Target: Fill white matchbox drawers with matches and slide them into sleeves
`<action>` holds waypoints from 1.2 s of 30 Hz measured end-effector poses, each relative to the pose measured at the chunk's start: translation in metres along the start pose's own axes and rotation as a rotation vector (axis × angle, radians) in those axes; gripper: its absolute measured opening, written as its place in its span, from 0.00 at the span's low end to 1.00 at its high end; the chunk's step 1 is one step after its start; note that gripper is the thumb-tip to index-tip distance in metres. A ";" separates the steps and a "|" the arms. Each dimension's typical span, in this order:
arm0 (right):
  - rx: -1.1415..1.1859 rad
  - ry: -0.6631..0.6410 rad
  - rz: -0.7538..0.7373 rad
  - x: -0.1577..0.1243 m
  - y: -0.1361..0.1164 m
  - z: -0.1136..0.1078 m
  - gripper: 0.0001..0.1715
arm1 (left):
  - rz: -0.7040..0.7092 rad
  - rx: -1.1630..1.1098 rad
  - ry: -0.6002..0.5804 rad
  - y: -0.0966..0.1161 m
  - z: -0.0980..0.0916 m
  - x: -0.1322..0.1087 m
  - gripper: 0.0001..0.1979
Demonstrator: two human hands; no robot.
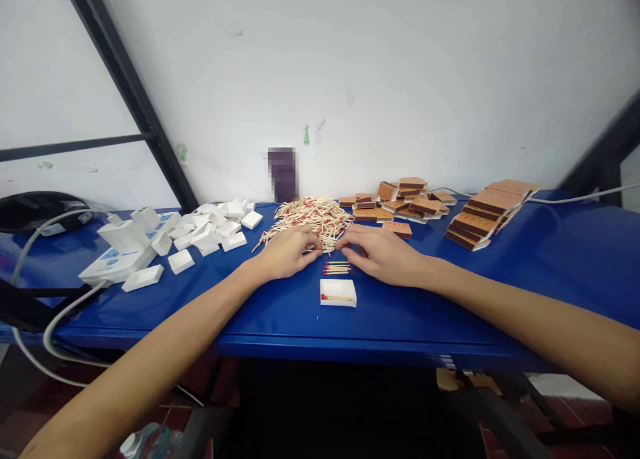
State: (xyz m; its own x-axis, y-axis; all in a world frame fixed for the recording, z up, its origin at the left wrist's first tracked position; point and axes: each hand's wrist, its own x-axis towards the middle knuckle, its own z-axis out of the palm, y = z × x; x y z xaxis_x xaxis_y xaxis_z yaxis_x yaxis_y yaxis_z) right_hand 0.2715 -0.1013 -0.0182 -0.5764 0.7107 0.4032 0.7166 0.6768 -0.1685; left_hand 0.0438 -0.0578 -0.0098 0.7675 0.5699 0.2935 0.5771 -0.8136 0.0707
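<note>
A loose heap of red-tipped matchsticks [320, 212] lies at the back of the blue table. At its front edge my left hand [290, 252] has its fingers curled and closed, the tips touching the nearest matches. Opposite it, my right hand [380, 253] brings thumb and forefinger together at the heap's right front. Whatever either hand pinches is too small to make out. Several matchsticks [337, 268] form a small row just in front of the hands, heads to the left. Closer to me sits an open white matchbox tray [345, 284], with matchstick lying along its front inside.
White matchbox trays [220, 225] are piled left of the heap. Brown matchbox sleeves [415, 202] lie scattered at the back right, with a leaning stack of sleeves [487, 215] farther right. White chargers [125, 239] and cables stand at left. The blue table [400, 332] ends near me.
</note>
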 end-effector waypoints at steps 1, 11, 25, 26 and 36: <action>0.001 0.010 0.015 0.000 0.001 0.001 0.12 | -0.004 0.007 -0.004 0.001 0.000 0.000 0.09; -0.039 -0.006 0.094 0.009 0.007 0.013 0.10 | -0.037 -0.011 0.023 0.001 0.005 0.000 0.06; 0.049 0.028 0.024 0.012 0.012 0.020 0.06 | 0.031 -0.054 -0.010 0.003 0.000 -0.002 0.10; 0.052 0.033 0.024 0.012 0.012 0.020 0.06 | 0.039 -0.061 -0.010 0.003 0.000 -0.002 0.10; 0.032 0.015 0.023 0.011 0.012 0.020 0.08 | 0.059 -0.038 -0.038 -0.002 0.002 -0.002 0.08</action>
State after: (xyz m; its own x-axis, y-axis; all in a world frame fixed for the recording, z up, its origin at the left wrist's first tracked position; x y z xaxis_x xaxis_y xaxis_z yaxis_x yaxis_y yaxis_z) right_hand 0.2661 -0.0810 -0.0339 -0.5539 0.7231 0.4126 0.7164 0.6665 -0.2063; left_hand 0.0412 -0.0572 -0.0126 0.8105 0.5239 0.2619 0.5199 -0.8495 0.0904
